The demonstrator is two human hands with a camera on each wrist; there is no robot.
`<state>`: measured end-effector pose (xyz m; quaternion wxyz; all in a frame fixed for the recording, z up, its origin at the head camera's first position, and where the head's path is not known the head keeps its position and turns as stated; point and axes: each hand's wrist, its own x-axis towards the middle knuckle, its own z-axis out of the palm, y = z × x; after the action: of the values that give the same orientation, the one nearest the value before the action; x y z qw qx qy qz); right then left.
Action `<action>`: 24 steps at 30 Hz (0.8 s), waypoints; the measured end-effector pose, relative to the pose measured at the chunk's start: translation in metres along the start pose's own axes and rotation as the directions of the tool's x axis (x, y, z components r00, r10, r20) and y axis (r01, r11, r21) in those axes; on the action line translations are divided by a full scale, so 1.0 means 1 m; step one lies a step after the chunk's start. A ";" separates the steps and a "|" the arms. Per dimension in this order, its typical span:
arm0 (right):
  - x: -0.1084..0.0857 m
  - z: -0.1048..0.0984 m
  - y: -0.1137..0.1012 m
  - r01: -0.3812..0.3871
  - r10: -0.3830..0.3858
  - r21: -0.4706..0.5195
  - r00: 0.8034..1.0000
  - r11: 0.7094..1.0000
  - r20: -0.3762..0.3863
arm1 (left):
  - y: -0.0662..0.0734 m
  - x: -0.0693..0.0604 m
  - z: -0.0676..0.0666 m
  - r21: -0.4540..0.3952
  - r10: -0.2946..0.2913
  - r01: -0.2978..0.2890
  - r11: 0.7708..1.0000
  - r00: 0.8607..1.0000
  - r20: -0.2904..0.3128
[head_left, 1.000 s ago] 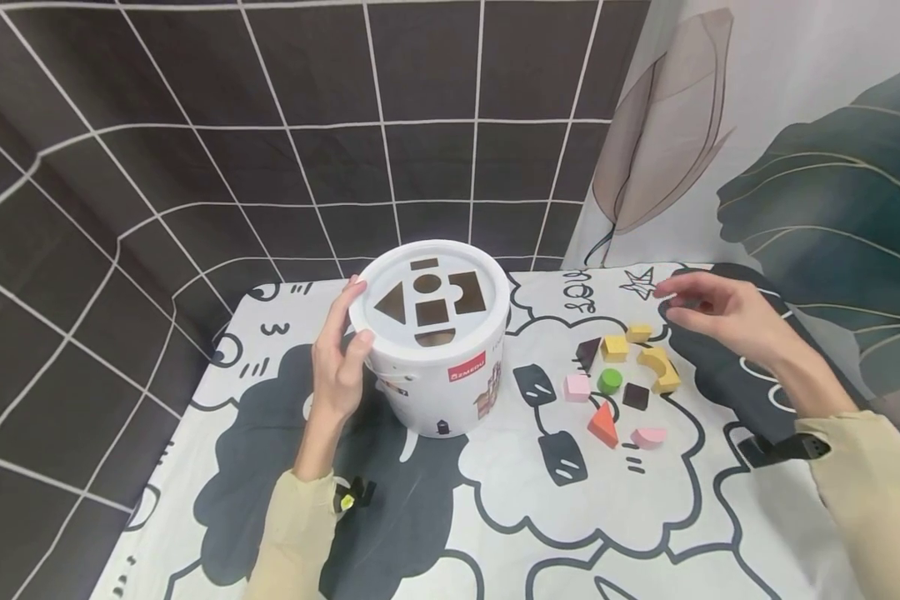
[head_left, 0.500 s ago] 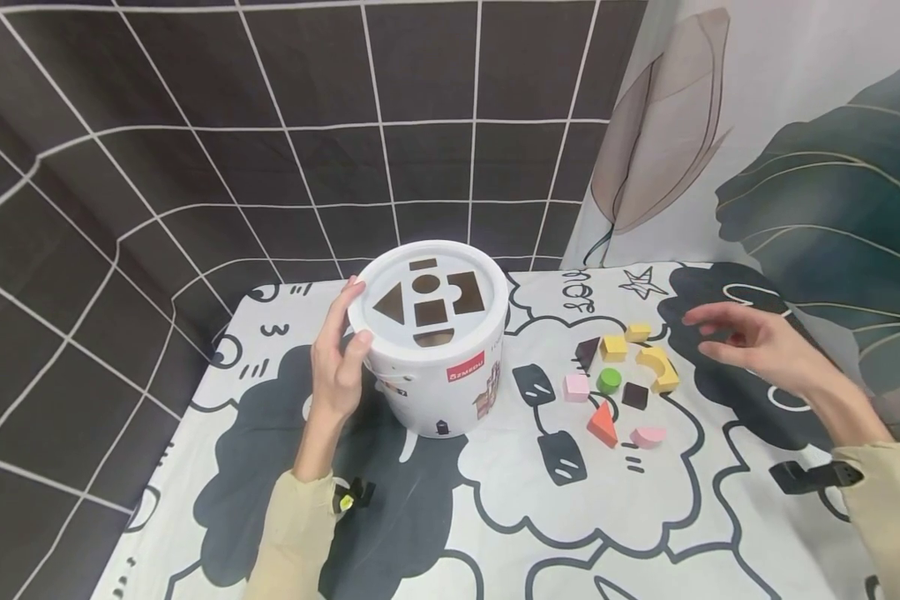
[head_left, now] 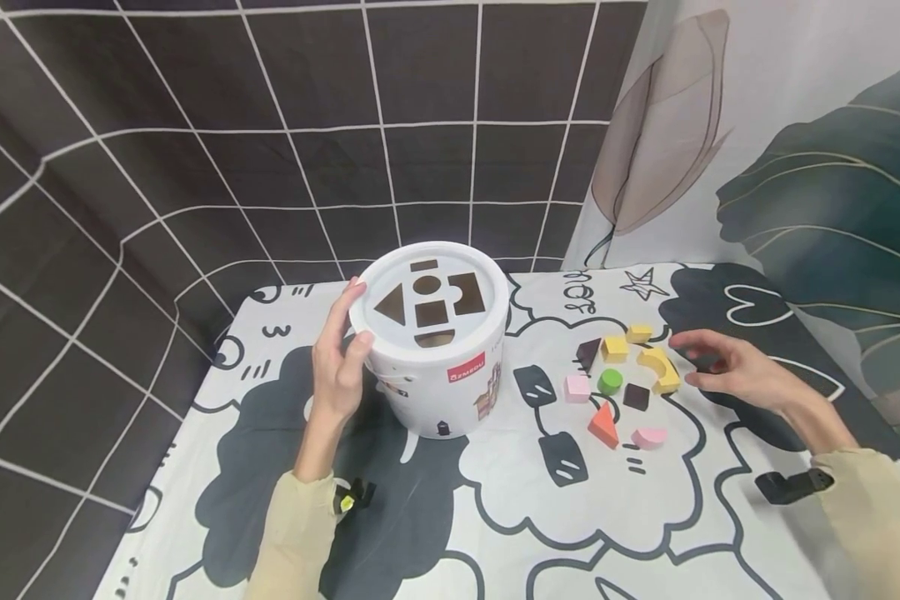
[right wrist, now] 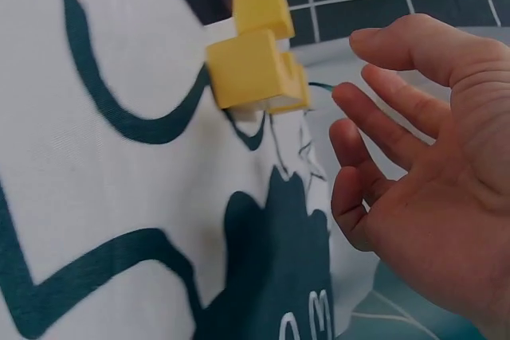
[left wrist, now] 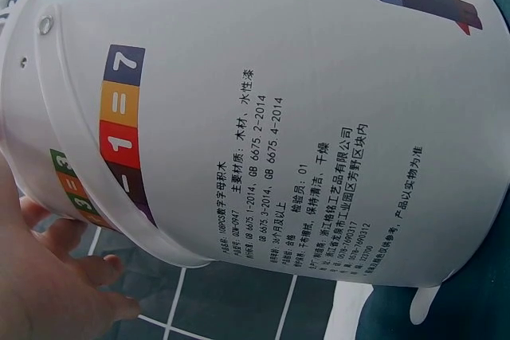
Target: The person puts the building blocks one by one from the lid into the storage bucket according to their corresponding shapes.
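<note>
A white bucket [head_left: 450, 392] with a shape-sorter lid [head_left: 390, 271] stands upright on the table; its lid has several cut-out holes. My left hand [head_left: 337, 367] holds the bucket's left side at the rim, thumb and index finger on the edge. In the left wrist view the bucket's printed side fills most of the picture. My right hand [head_left: 735, 371] hovers with loosely bent fingers and holds nothing, just right of the yellow arch block [head_left: 666, 377]. In the right wrist view this yellow block [right wrist: 243, 72] lies apart from the fingertips.
Left of the arch lie a green cylinder [head_left: 610, 382], a yellow block [head_left: 614, 348], a smaller yellow block [head_left: 639, 333], dark blocks [head_left: 636, 397], a pink cube [head_left: 577, 388], an orange triangle [head_left: 603, 426] and a pink half-round block [head_left: 649, 437]. A dark gridded curtain [head_left: 330, 167] hangs behind.
My right hand first drew away right and down from the blocks, then moved back left towards the yellow arch block. The left hand and the bucket have stayed put.
</note>
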<state>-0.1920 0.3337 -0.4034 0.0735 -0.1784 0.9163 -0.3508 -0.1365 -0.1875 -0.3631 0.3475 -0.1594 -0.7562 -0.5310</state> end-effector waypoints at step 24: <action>0.005 0.012 0.016 -0.061 0.055 0.057 0.993 0.997 0.102 | 0.000 -0.001 0.001 0.002 0.002 -0.002 1.000 1.000 -0.003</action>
<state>-0.1979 0.3353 -0.4231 0.1348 -0.1668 0.9054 -0.3665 -0.1361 -0.1865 -0.3635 0.3494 -0.1590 -0.7560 -0.5302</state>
